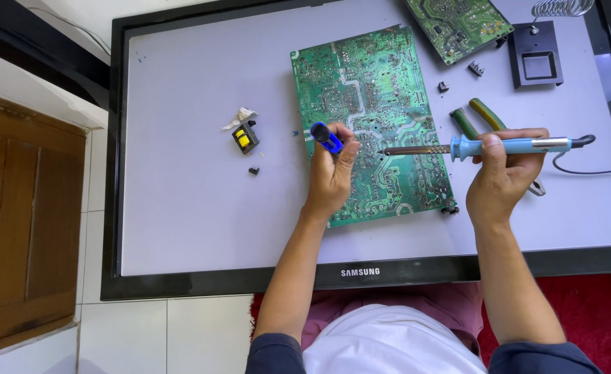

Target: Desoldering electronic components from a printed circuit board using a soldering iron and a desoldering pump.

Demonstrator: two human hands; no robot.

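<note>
A large green circuit board (371, 90) lies solder side up on a flat screen panel (195, 208) used as a work surface. My right hand (503, 173) grips a light blue soldering iron (513, 145), with its metal tip resting on the board's middle. My left hand (333, 173) rests on the board's left edge and holds a dark blue desoldering pump (326, 137), pointed toward the iron's tip.
A small yellow and black transformer (245, 138) and a scrap of white paper lie left of the board. A second green board (458, 24), a black iron stand (535, 59) with coil, green-handled pliers (477, 118) and small loose parts sit at the upper right. A wooden door (21, 208) is at the left.
</note>
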